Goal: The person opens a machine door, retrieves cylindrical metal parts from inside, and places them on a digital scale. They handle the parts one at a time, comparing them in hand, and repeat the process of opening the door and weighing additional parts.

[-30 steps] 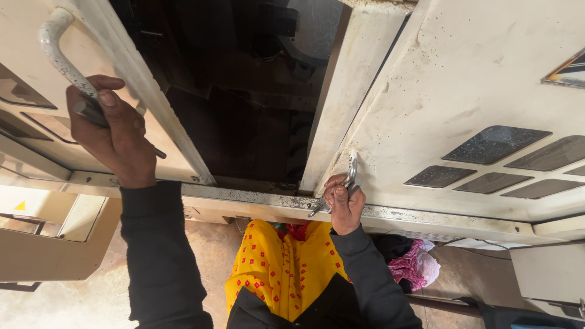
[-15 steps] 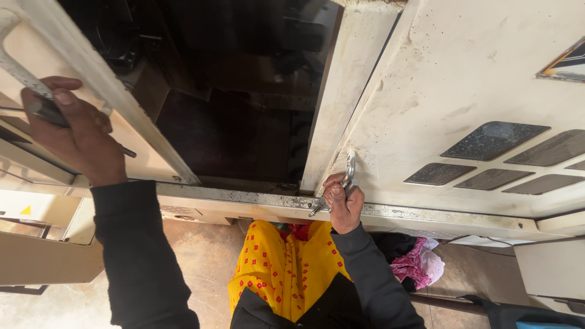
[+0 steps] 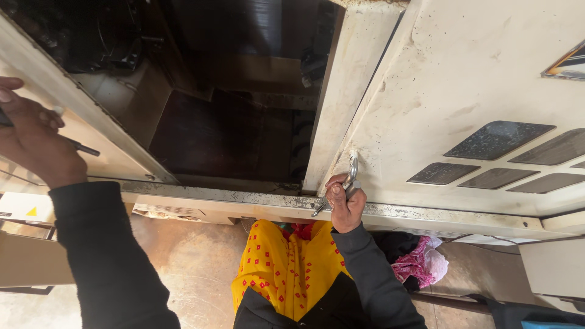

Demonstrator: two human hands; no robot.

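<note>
Left hand [image 3: 33, 137] is at the far left edge of my view, arm stretched up and out, black sleeve to the wrist. Fingers curled, thumb on top, grip closed on a thin dark rod. Right hand [image 3: 345, 204] sits centre frame, arm raised from below, elbow bent, black sleeve. Fist clenched, knuckles toward me, grip closed on a metal tool.

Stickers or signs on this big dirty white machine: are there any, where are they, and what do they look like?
Yellow triangle sticker: far left, on a white panel below the left hand; small, yellow on white.
Corner of a label: top right edge of the white door, above the dark vents; slanted, dark with an orange stripe, mostly cut off.
No screens or packages in view.
</note>
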